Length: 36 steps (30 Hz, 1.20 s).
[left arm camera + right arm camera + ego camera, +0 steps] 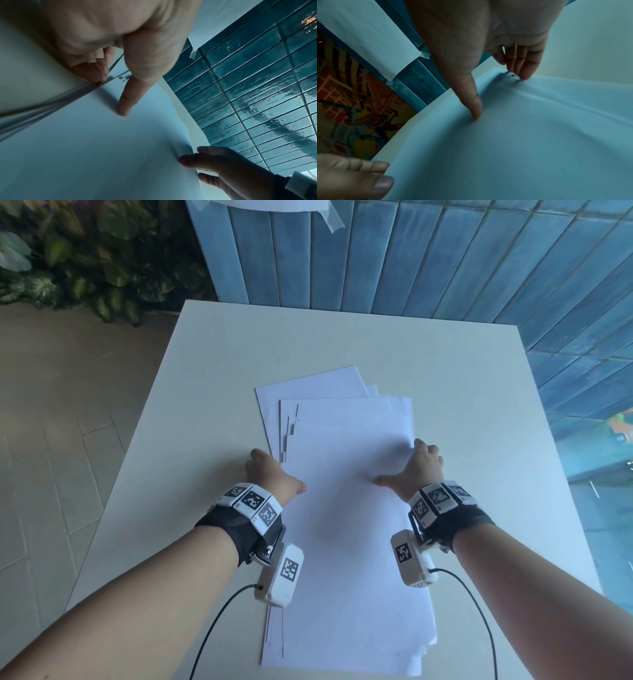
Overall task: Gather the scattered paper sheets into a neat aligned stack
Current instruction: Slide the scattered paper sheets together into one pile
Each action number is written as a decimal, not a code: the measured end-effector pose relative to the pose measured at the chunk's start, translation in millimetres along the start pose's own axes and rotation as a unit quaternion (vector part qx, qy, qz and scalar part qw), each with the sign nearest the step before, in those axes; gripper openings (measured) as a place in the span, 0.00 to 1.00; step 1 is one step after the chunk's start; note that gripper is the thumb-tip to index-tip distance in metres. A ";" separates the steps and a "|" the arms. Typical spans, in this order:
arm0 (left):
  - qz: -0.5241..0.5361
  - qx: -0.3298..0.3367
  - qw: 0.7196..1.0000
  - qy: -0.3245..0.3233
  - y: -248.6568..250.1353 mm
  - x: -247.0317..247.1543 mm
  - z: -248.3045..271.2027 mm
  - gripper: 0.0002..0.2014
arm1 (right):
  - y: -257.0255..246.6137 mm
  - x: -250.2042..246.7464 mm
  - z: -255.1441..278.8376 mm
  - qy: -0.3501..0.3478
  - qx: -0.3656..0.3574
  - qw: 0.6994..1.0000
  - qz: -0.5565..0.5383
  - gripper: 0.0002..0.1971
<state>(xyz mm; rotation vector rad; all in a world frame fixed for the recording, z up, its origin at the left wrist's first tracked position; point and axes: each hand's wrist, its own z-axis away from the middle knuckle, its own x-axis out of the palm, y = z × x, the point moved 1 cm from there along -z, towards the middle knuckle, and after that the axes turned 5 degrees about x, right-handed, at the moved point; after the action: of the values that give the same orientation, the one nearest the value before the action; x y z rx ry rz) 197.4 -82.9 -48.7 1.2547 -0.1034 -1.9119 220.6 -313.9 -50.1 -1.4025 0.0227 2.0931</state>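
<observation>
The paper sheets (pixel 342 474) are lying in one loose pile, far edges fanning, count unclear, on the one table (pixel 212 371), with bare room either side. Left hand (pixel 270 474) and right hand (pixel 419 470), both spread, are pressing thumbs on top and fingertips against the side edges.

The paper sheets (pixel 342 491) lie on the table (pixel 222 354) between left hand (pixel 270 477) and right hand (pixel 416 470).
</observation>
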 end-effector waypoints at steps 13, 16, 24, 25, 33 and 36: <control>-0.084 -0.052 0.994 -0.052 26.1 7.2 13.1 0.53 | 0.6 0.3 14.1 -0.012 0.058 0.998 -0.006 0.49; -0.050 -0.070 0.995 -0.045 29.2 11.0 9.2 0.48 | -2.5 -0.1 10.2 -0.036 0.081 0.996 -0.019 0.46; -0.014 -0.048 0.998 -0.028 13.0 7.4 -0.2 0.40 | -1.8 -1.5 8.9 -0.072 0.098 0.988 -0.091 0.26; -0.023 -0.046 0.998 -0.029 12.6 6.2 0.6 0.40 | -3.3 0.7 9.4 -0.074 0.093 0.990 -0.074 0.25; -0.071 -0.041 0.997 -0.012 14.5 10.8 11.3 0.42 | -9.2 10.7 16.5 -0.039 0.084 0.995 -0.033 0.30; -0.021 -0.038 0.999 -0.019 15.7 11.6 10.1 0.42 | -11.6 6.8 18.4 -0.057 0.077 0.992 -0.077 0.32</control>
<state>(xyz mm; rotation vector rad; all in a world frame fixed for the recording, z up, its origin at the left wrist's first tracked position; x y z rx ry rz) 196.7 -104.5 -44.7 1.1787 -0.0256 -1.9577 209.3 -295.1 -44.2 -1.1549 0.0280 1.9955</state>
